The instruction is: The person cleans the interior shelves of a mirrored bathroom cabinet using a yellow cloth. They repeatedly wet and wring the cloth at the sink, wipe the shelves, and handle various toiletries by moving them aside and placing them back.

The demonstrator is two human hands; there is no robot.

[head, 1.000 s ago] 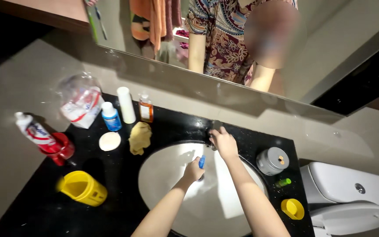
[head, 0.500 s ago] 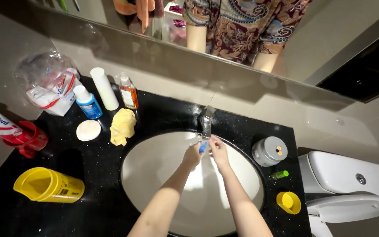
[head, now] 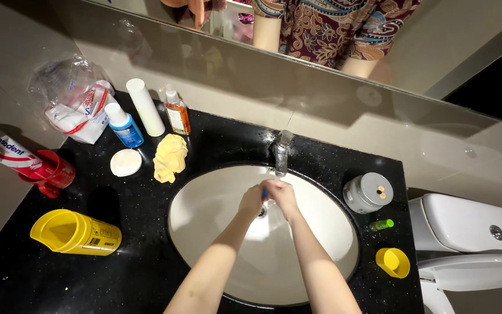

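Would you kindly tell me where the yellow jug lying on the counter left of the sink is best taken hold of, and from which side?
Grip the yellow jug around the middle of its round body, coming down from above. It lies on its side on the black counter, open mouth toward the left, so the barrel faces up with free space on both sides. The flared rim looks harder to grip. Both hands are in the sink.

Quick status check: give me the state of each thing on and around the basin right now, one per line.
Tap: whether it runs cannot be told.
Left hand: closed on a small blue thing, under the spout.
Right hand: pressed against the left hand.
Yellow jug: lying on its side.
Orange pump bottle: upright.
White tube: standing upright.
Yellow cloth: crumpled.
Grey canister: lid on.
Toilet: lid down.
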